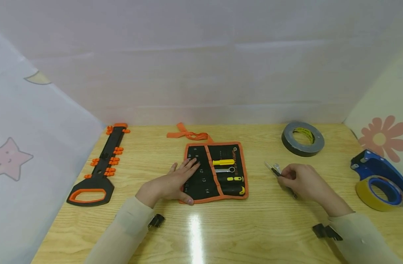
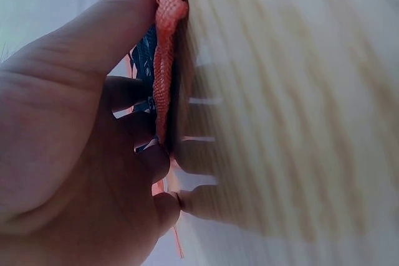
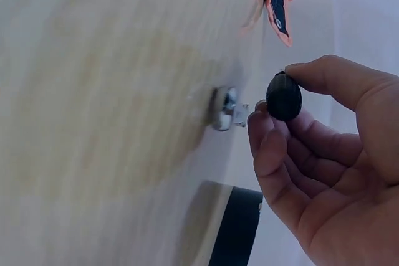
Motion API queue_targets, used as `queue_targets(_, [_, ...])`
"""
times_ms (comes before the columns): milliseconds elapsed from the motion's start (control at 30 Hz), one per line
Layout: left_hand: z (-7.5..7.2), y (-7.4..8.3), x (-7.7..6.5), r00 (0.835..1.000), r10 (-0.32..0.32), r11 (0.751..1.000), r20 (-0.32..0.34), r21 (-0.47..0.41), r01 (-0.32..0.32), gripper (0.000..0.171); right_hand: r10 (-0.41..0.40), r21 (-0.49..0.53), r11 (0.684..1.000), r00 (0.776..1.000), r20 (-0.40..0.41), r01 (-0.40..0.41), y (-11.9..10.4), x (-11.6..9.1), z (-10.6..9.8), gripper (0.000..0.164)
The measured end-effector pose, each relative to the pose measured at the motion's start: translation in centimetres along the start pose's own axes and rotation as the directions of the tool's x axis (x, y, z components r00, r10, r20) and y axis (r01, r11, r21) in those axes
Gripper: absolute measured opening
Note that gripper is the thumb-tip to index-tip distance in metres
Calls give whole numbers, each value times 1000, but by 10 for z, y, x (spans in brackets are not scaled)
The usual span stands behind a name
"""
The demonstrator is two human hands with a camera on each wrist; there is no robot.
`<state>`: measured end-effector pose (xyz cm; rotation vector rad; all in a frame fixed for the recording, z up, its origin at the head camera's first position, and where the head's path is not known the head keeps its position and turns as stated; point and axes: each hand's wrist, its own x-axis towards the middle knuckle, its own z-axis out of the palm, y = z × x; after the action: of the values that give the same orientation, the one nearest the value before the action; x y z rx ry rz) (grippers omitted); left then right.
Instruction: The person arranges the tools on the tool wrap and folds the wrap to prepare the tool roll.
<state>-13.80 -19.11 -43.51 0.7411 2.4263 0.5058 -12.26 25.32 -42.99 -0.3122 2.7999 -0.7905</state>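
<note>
Right hand (image 1: pixel 301 180) pinching driver (image 3: pixel 283 98), left hand (image 1: pixel 172 184) steadying pouch (image 1: pixel 202 186)
Left fingers are lying spread at its 9 o'clock side; lifting the driver clear of the wrench (image 1: pixel 277 168) seems wise

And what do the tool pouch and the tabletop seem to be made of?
The tool pouch: probably fabric, matte black, since its orange edging shows a coarse weave up close. The tabletop: wood or wood-look laminate, glossy, judging by its streaky grain and bright reflection.

You've got a lane between the tool pouch (image 1: pixel 206 190) and your right hand (image 1: pixel 301 181) — black tape roll (image 1: pixel 300 148) blocks beyond that hand, blue dispenser (image 1: pixel 383 167) right, black-orange holder (image 1: pixel 102 165) far left.
</note>
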Motion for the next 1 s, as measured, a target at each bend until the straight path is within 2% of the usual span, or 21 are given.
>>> queue_targets(433, [-1, 0, -1, 1000, 3, 1000, 1, -2, -3, 127, -71, -22, 997, 997, -16, 70, -26, 19, -6, 17])
queue_targets(700, [0, -1, 0, 1000, 7, 1000, 3, 1, -7, 127, -140, -51, 989, 990, -37, 138, -42, 34, -3, 12])
queue_targets(1000, [0, 0, 0, 1000, 3, 1000, 4, -1, -3, 126, -168, -37, 985, 985, -50, 166, -53, 47, 1, 12])
